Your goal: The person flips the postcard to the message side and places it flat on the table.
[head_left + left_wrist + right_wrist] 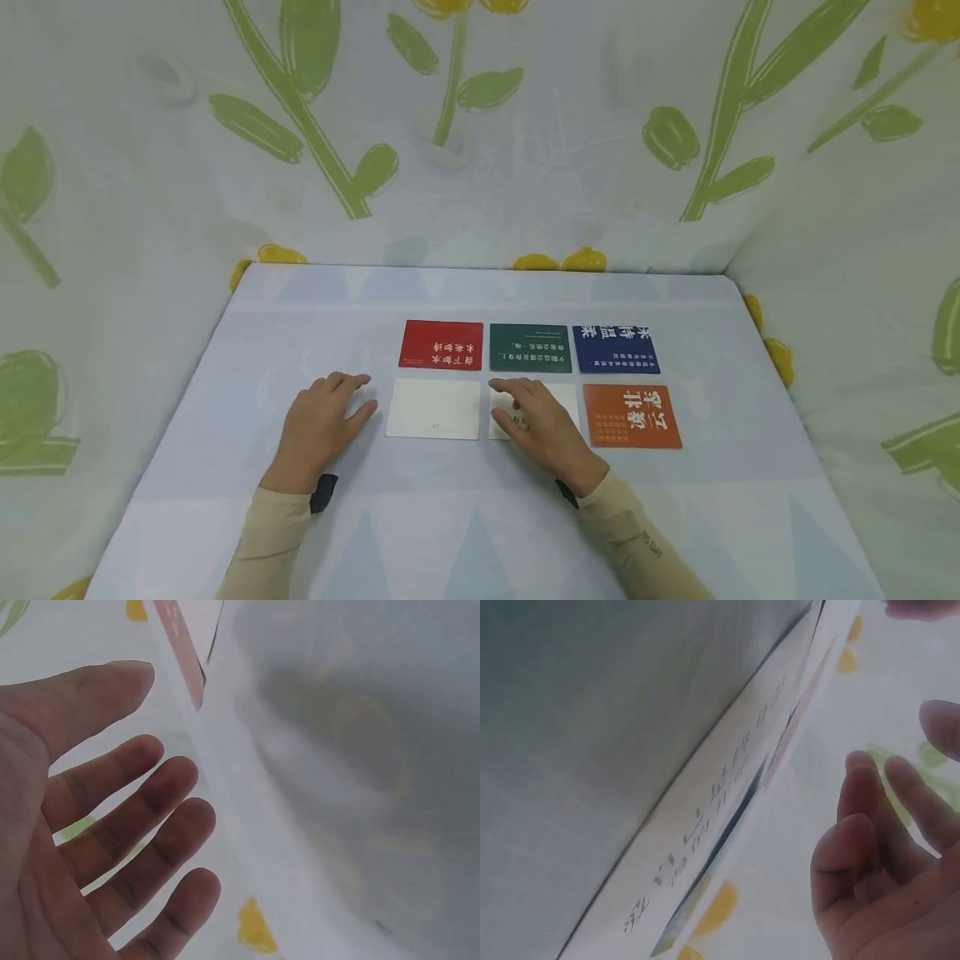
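Note:
Two rows of flat cards lie on the table. In the far row of the head view are a red card [442, 337], a green card [530, 340] and a blue card [618, 354]. The near row has a plain white card [433, 408], a white card with dark print [566, 398] and an orange card [611, 425]. My right hand [543, 425] hovers over the printed white card, hiding much of it, fingers loosely bent around nothing. Left of the plain white card, my left hand [318, 425] holds nothing; its fingers [150, 795] are spread and relaxed in the left wrist view.
The pale table [420, 533] carries light blue triangles along its near side. Behind it and on both sides hangs a white cloth [525, 192] with green leaves and yellow flowers. A dark band [324, 493] sits at my left wrist.

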A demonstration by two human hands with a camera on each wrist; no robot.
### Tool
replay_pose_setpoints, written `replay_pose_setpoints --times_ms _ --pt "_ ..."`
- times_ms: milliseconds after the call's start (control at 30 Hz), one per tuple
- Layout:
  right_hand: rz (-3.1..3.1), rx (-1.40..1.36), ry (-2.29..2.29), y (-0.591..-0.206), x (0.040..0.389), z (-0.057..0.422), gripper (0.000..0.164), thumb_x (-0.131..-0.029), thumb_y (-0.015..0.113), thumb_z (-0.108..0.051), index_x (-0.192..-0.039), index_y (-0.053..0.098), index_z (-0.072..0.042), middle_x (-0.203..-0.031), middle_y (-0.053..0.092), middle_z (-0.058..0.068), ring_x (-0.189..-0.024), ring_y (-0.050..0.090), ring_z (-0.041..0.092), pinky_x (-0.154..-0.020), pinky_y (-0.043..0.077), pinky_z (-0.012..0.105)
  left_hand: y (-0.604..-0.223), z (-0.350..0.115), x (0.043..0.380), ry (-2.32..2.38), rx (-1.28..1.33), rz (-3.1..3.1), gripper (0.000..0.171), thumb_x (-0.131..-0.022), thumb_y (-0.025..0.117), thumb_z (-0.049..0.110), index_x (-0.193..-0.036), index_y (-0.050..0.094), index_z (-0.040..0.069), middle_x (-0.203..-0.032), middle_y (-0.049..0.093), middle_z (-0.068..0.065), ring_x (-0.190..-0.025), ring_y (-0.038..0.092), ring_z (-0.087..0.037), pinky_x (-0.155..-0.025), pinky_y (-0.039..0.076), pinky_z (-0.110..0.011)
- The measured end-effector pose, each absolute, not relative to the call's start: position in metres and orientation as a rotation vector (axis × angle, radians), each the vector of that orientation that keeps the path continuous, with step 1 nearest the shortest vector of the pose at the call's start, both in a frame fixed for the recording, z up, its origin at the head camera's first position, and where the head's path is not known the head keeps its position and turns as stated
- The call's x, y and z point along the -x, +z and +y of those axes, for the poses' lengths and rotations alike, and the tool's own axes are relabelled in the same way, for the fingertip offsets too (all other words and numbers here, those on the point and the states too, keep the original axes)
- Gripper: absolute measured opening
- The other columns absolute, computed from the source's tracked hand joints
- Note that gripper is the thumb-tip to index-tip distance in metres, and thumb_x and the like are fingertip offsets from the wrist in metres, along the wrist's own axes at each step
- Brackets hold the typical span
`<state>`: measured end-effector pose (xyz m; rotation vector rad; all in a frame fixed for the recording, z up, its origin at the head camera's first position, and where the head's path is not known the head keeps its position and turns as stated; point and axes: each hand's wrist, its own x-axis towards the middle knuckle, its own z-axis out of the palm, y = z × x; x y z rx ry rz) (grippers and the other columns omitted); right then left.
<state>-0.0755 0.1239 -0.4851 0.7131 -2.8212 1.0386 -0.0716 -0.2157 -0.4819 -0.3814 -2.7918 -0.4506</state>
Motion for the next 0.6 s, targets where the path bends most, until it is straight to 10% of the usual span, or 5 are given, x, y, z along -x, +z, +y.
replay_pose_setpoints --times_ms 600 --pt "-2.814 -0.671 0.994 -0.483 0.096 0.133 0.056 -0.094 0.074 -0.024 -0.145 0.054 -0.013 -0.144 0.055 0.008 -0.128 0.051 0.026 -0.103 0.047 0.048 -0.479 -0.197 0.094 -0.509 0.403 -2.891 0.054 -0.086 0.083 0.028 -0.132 0.065 0.005 -0.120 0.067 -0.018 -0.103 0.062 -0.036 -0.082 0.054 -0.050"
